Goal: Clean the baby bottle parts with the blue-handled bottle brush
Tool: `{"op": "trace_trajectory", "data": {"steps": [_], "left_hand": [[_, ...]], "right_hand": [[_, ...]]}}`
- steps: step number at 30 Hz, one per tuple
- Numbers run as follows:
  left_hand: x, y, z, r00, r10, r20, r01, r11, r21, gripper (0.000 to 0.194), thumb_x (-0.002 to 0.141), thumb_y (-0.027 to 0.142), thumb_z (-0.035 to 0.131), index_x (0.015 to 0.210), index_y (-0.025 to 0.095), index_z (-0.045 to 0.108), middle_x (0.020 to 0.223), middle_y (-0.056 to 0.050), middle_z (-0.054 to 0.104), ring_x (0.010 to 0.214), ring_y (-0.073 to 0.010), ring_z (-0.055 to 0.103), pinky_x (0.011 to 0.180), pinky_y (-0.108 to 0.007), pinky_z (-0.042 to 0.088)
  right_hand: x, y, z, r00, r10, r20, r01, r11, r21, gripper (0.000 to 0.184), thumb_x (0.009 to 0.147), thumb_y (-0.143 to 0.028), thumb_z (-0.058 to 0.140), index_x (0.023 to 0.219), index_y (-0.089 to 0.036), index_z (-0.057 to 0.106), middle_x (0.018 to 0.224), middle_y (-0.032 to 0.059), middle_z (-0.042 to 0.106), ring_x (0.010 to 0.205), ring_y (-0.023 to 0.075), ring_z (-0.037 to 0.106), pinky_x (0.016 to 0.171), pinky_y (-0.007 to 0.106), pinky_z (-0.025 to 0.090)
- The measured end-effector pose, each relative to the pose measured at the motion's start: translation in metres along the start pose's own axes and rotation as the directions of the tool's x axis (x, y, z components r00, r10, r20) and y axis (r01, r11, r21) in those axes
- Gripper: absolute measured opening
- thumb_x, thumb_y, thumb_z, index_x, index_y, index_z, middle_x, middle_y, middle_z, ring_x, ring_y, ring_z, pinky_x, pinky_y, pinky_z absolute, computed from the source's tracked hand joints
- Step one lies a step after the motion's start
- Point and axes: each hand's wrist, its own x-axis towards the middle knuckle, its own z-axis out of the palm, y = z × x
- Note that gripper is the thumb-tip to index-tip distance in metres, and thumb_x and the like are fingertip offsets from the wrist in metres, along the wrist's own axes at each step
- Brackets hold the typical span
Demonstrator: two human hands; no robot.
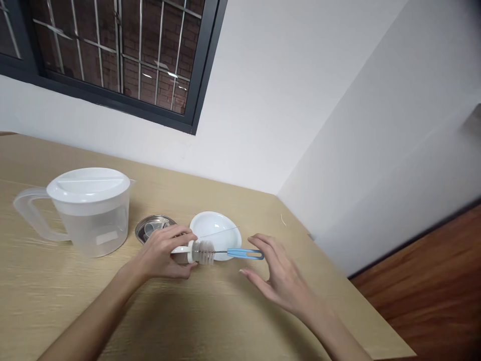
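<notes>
L hand [165, 253] w/ container [182, 257], brush [235, 252] at mouth [191, 251]

Our left forearm [98, 305], bare, slants up from the lower left; our left hand [161, 254] curls in a grip — thumb below, fingers above. Our right forearm [330, 323], likewise bare, slants in from the lower right; our right hand [282, 278] faces the left one, thumb and bent fingers parted — a gap between their tips.
</notes>
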Motion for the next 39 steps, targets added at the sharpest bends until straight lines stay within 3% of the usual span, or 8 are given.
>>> {"op": "trace_trajectory", "data": {"steps": [3,8,10,18,21,24,31,39], "left_hand": [[-0.001,0.000,0.002,1.000,0.003,0.018,-0.004,1.000,0.028,0.037,0.066,0.027,0.069,0.102,0.021,0.065,0.099,-0.005,0.070,0.083,-0.0191,0.066,0.071,-0.028,0.050],[-0.003,-0.005,0.002,0.999,0.032,0.018,-0.034,0.992,0.125,0.033,0.069,0.025,0.066,0.102,0.021,0.065,0.096,-0.005,0.070,0.079,-0.0180,0.066,0.067,-0.027,0.049],[-0.004,-0.009,0.000,1.000,0.023,0.004,-0.023,0.985,0.173,0.031,0.071,0.025,0.065,0.101,0.021,0.065,0.097,-0.005,0.070,0.080,-0.0181,0.066,0.067,-0.027,0.049],[-0.001,-0.017,-0.017,0.990,-0.136,0.026,0.127,0.970,0.209,0.029,0.071,0.029,0.067,0.099,0.024,0.068,0.097,-0.003,0.071,0.084,-0.0193,0.067,0.071,-0.027,0.050],[0.000,-0.011,-0.015,0.990,-0.104,0.091,0.096,0.991,0.089,0.033,0.065,0.026,0.069,0.098,0.024,0.068,0.096,-0.003,0.071,0.084,-0.0200,0.068,0.074,-0.029,0.052],[0.000,-0.004,-0.010,0.995,-0.017,0.096,0.020,1.000,-0.020,0.041,0.062,0.026,0.070,0.103,0.023,0.068,0.099,-0.005,0.072,0.083,-0.0201,0.069,0.074,-0.030,0.052],[0.002,-0.001,0.001,0.994,-0.107,0.014,0.105,0.990,0.098,0.034,0.066,0.025,0.068,0.100,0.022,0.069,0.096,-0.005,0.073,0.081,-0.0206,0.068,0.071,-0.030,0.052],[0.007,0.000,0.004,0.962,-0.269,0.042,0.259,0.952,0.162,0.027,0.066,0.026,0.068,0.093,0.024,0.070,0.091,-0.003,0.071,0.076,-0.0193,0.067,0.068,-0.028,0.051]], "right_hand": [[0.010,-0.010,0.002,0.999,-0.039,0.030,0.043,0.991,-0.126,0.045,0.091,-0.037,0.060,0.129,-0.016,0.048,0.123,0.0182,0.057,0.112,0.0319,0.055,0.090,0.047,0.048],[0.025,-0.020,0.025,0.980,0.029,0.197,-0.007,0.993,-0.114,0.010,0.095,-0.027,0.051,0.100,-0.019,0.055,0.089,0.0062,0.065,0.080,0.0209,0.062,0.070,0.032,0.045],[0.029,-0.020,0.037,0.978,0.062,0.201,-0.038,0.992,-0.121,0.011,0.096,-0.030,0.049,0.091,-0.020,0.052,0.077,0.0022,0.063,0.066,0.0173,0.059,0.059,0.028,0.038],[0.045,-0.016,0.066,0.983,-0.164,-0.084,0.140,0.962,-0.235,0.029,0.097,-0.040,0.047,0.080,-0.018,0.054,0.064,0.0009,0.057,0.051,0.0118,0.049,0.052,0.027,0.023],[0.049,-0.002,0.063,0.960,-0.240,-0.145,0.202,0.951,-0.235,0.041,0.096,-0.049,0.044,0.070,-0.018,0.051,0.056,0.0000,0.053,0.047,0.0117,0.044,0.051,0.028,0.023],[0.053,0.013,0.059,0.949,-0.264,-0.170,0.230,0.953,-0.196,0.044,0.100,-0.041,0.033,0.064,-0.019,0.048,0.053,-0.0004,0.050,0.046,0.0114,0.040,0.051,0.028,0.022],[0.052,0.021,0.082,0.941,-0.184,-0.283,0.123,0.968,-0.219,0.038,0.098,-0.022,0.036,0.062,-0.019,0.048,0.052,-0.0022,0.049,0.046,0.0103,0.037,0.053,0.028,0.022],[0.059,0.021,0.096,0.866,-0.217,-0.451,0.047,0.932,-0.359,0.039,0.090,-0.020,0.054,0.053,-0.019,0.043,0.046,-0.0036,0.043,0.045,0.0097,0.034,0.053,0.030,0.021]]}}
